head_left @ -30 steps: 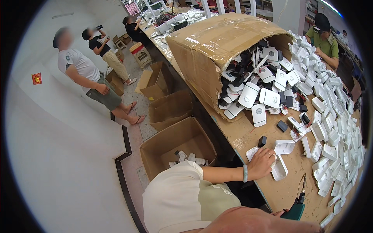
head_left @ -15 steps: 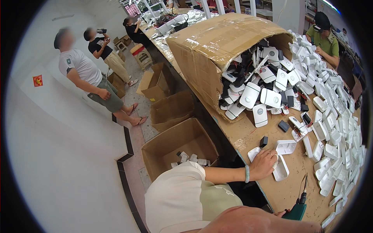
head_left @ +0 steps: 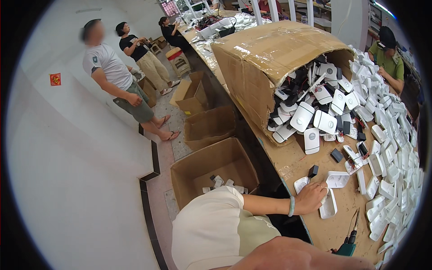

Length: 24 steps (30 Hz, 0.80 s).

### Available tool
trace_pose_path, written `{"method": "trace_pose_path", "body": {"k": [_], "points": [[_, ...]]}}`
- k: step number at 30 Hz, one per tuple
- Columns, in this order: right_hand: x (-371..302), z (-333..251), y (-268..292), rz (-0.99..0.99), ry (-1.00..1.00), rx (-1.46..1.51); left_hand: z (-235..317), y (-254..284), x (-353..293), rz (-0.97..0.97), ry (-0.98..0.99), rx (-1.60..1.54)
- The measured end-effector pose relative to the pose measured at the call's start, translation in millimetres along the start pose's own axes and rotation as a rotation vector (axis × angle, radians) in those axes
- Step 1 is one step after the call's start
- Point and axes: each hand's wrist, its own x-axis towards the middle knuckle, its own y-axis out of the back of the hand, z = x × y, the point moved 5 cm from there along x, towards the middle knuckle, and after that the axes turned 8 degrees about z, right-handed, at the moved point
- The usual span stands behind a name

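Note:
My left hand, with a pale green bangle on its wrist, rests at the left edge of a white plastic housing. Its fingers curl down and close together; what the fingertips grip is hidden. Behind it lie a second open housing, a white cover and a small black block. At the lower right, my right hand is closed on the green handle of a soldering gun. Most of that hand is hidden behind my arm. The gun's thin tip and wire point up and away, apart from the housings.
A large tipped carton spills white covers and black blocks onto the bench. White housings heap along the right. Open cartons stand on the floor at left. A person in green sits across; others stand farther left.
The view has swung slightly, so the scene sits farther right. A standing person in black has lowered their hands. My left hand stays by the housing, and my right still holds the soldering gun.

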Motion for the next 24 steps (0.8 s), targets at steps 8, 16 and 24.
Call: {"method": "trace_pose_path", "body": {"k": [8,16,24], "points": [[-29,12,15,0.362,-0.292,-0.132,-11,-9,7,-0.084,0.084,-0.052],[-50,-16,-3,0.166,-0.063,-0.473,-1,9,26,-0.021,-0.031,0.065],[-43,-13,-25,-0.002,-0.023,-0.575,11,6,22,-0.037,-0.026,0.054]]}}
